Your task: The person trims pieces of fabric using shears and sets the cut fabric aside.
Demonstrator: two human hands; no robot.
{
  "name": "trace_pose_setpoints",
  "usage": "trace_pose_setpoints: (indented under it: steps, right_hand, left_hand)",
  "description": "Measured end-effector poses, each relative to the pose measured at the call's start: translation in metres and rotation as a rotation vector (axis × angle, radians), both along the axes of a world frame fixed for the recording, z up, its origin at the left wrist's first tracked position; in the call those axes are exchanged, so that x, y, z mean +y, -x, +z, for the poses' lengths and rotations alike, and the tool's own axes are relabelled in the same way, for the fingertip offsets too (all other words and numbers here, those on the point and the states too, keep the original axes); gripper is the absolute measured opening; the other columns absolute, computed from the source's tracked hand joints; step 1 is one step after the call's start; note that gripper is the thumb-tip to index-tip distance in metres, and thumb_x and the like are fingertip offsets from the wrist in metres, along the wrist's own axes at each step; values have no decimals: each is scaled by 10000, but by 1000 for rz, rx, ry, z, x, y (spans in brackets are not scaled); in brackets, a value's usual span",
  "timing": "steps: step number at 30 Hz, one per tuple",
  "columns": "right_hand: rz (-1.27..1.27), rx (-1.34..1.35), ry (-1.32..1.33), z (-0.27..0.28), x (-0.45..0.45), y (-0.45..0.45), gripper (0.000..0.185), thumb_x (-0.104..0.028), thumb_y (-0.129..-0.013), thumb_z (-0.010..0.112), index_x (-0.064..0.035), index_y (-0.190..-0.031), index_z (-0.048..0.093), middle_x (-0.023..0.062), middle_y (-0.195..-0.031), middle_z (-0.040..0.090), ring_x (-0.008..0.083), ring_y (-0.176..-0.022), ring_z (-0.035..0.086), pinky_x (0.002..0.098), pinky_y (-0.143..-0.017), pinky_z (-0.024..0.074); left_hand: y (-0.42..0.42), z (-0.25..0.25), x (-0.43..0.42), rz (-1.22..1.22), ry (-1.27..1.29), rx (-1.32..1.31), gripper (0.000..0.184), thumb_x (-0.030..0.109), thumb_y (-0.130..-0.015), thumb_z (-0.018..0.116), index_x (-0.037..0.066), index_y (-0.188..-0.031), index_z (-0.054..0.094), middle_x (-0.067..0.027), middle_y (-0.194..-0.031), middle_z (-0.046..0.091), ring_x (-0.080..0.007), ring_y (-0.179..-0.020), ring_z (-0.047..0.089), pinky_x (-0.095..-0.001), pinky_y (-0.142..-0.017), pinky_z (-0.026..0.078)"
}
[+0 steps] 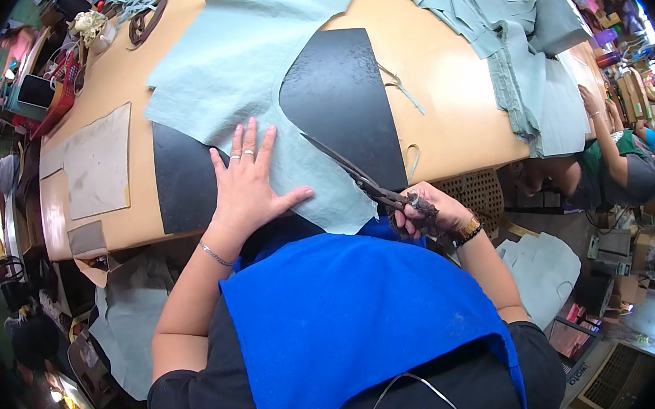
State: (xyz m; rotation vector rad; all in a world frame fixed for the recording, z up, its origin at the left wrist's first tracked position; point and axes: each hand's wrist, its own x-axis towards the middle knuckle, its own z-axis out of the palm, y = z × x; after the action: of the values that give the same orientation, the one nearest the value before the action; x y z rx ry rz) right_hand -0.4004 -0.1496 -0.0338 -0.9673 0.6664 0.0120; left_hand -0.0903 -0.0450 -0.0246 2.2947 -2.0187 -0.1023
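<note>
A pale green fabric piece with a curved cut edge lies over a black mat and hangs a little past the table's front edge. My left hand rests flat on the fabric, fingers spread, with rings on two of them. In my right hand is a pair of dark scissors, their handles wrapped in worn material. The blades point up and left along the fabric's right-hand edge. Whether the blades are apart is hard to tell.
On the tan table lie a grey cardboard pattern at left, thin fabric scraps and a green fabric pile at right. A red basket stands far left. A person works at right.
</note>
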Motion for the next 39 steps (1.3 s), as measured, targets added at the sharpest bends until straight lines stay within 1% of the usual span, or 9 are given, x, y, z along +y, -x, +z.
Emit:
trace_pose_setpoints:
  steps: [6, 11, 14, 20, 23, 26, 32, 36, 39]
  right_hand:
    - [36, 22, 100, 5, -7, 8, 237, -237, -833, 677, -22, -760, 614, 61, -672, 617, 95, -536, 570, 218, -471, 465]
    - [82, 18, 41, 0, -14, 4, 249, -267, -823, 683, -29, -790, 617, 57, -682, 622, 101, -536, 585, 215, -464, 461]
    - [81, 28, 43, -5, -17, 1, 242, -256, -827, 679, -26, -791, 612, 53, -687, 624, 100, -544, 589, 214, -467, 464]
    - [101, 27, 74, 5, -18, -1, 197, -206, -831, 678, -27, -793, 604, 52, -703, 628, 96, -558, 593, 216, -491, 487]
    - [117, 49, 77, 13, -17, -7, 196, -206, -833, 680, -28, -796, 607, 51, -709, 628, 90, -562, 592, 218, -497, 494]
    - [103, 48, 0, 12, -16, -16, 205, -216, -836, 681, -27, -800, 607, 54, -719, 627, 87, -567, 591, 221, -497, 498]
    - [89, 27, 72, 4, -14, -13, 228, -236, -840, 680, -23, -804, 609, 51, -721, 629, 87, -556, 592, 214, -494, 493]
    - [125, 25, 81, 11, -13, -18, 235, -243, -845, 675, -18, -816, 613, 51, -726, 630, 84, -560, 591, 212, -496, 496]
    - [121, 25, 67, 12, -12, -26, 235, -243, -846, 674, -16, -831, 620, 49, -736, 632, 80, -568, 591, 212, -501, 503]
  left_hand:
    - [0, 0, 4, 6, -8, -18, 1100, 817, -654, 510, 81, -1441, 288, -216, -1494, 219, -372, -1393, 189, -694, -1019, 129]
    - [3, 1, 5, 14, -17, -17, 1102, 817, -653, 510, 79, -1440, 289, -218, -1494, 218, -367, -1395, 186, -691, -1021, 127]
    - [4, 1, 6, 18, -14, -14, 1100, 814, -653, 515, 79, -1439, 291, -217, -1494, 218, -364, -1396, 185, -691, -1022, 127]
    - [4, 0, 8, 29, -12, -9, 1097, 809, -652, 525, 80, -1438, 291, -216, -1494, 217, -362, -1394, 191, -691, -1020, 131]
    - [6, 0, 9, 33, -21, -4, 1098, 806, -652, 527, 80, -1440, 288, -215, -1495, 215, -362, -1395, 188, -691, -1019, 134]
    - [7, 0, 9, 33, -24, 2, 1099, 804, -652, 530, 80, -1441, 284, -215, -1496, 212, -362, -1396, 186, -692, -1018, 136]
    - [6, -1, 10, 28, -13, 9, 1097, 798, -651, 538, 79, -1440, 284, -217, -1498, 204, -366, -1395, 185, -697, -1011, 140]
    - [7, -1, 11, 17, -9, 11, 1089, 792, -657, 540, 81, -1441, 283, -216, -1497, 205, -365, -1394, 184, -699, -1010, 139]
    - [9, 1, 11, 31, -28, 4, 1093, 781, -639, 574, 113, -1449, 270, -185, -1507, 204, -346, -1400, 177, -690, -1018, 150]
